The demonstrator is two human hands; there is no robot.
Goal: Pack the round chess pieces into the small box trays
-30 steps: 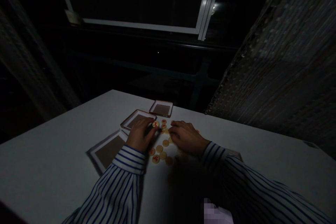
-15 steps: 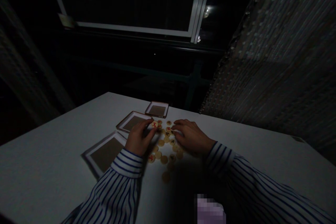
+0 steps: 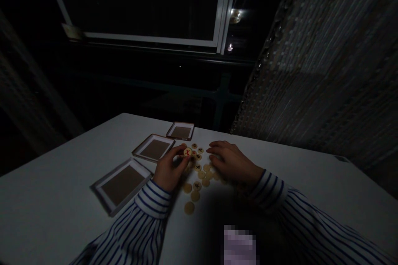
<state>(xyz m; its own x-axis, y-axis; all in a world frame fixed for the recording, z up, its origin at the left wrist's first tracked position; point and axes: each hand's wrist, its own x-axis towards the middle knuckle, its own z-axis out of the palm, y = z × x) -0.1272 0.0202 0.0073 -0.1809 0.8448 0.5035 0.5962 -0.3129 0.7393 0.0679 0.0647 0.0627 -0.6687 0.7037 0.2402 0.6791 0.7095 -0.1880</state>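
Several round xiangqi pieces (image 3: 197, 186) lie loosely spread on the white table, some with red or black characters and others showing plain faces. My left hand (image 3: 168, 169) pinches one xiangqi piece (image 3: 187, 152) with a red character between thumb and fingers, its marked face turned toward me. At the right edge of the spread, my right hand (image 3: 231, 160) is bent with thumb and fingers apart, and nothing shows between them. Some pieces beneath both hands are hidden.
Three shallow box trays stand to the left: a near one (image 3: 100, 186), a middle one (image 3: 143, 144) and a far one (image 3: 180, 123). Behind the white table (image 3: 62, 169) are a white-framed window (image 3: 152, 39) and a bead curtain (image 3: 298, 87) on the right.
The view has shifted slightly. My left hand still pinches the red-marked piece. My right hand has moved a little away from the pieces, and several pieces have been shifted about.
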